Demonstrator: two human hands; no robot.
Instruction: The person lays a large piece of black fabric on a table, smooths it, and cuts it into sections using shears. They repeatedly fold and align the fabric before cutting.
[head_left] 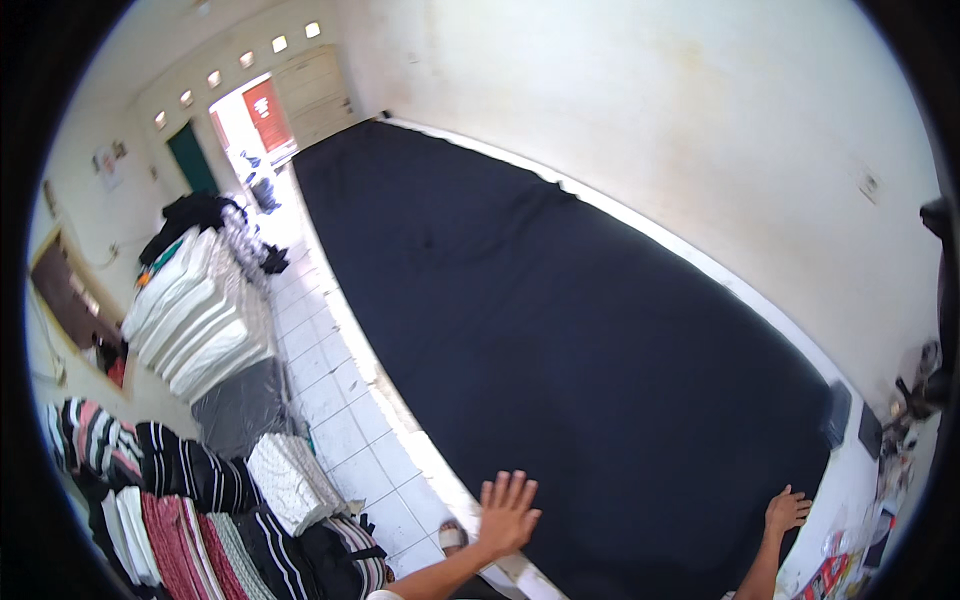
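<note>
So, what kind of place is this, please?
Probably a cloth or sewing workshop: black cloth covers most of a long table, and piles of white fabric and striped fabric lie to its left.

bare fingers [515,489], pale-strapped sandal [451,538]

1. Head view: wide fisheye, looking obliquely down from above the near end of the black cloth [580,370].
2. Facing: along the cloth's length, toward the cream door [312,92] beyond its far end.
3. Range: the cloth's near end close below, its far end well away.
</note>
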